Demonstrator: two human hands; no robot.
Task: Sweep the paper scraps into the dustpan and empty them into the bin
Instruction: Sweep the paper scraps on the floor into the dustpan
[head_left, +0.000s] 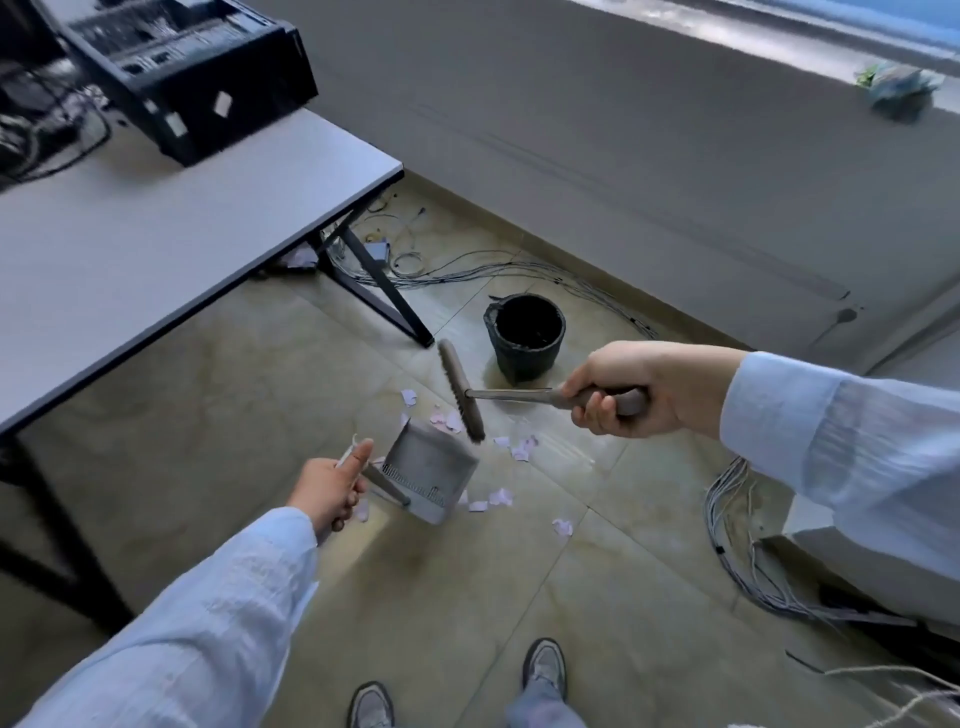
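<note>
Broom (462, 397) is gripped by right hand (623, 387); dustpan (431, 470) handle clamped in left hand (327, 488) fingers, among paper scraps (519, 449) on floor (234, 364).

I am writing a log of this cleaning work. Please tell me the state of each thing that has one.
Left hand: closed on the dustpan handle.
Right hand: closed on the broom handle.
Dustpan: held, its mouth facing the broom.
Broom: head at the dustpan's mouth.
Paper scraps: scattered on the floor around the dustpan.
Bin: upright, open, inside dark.
</note>
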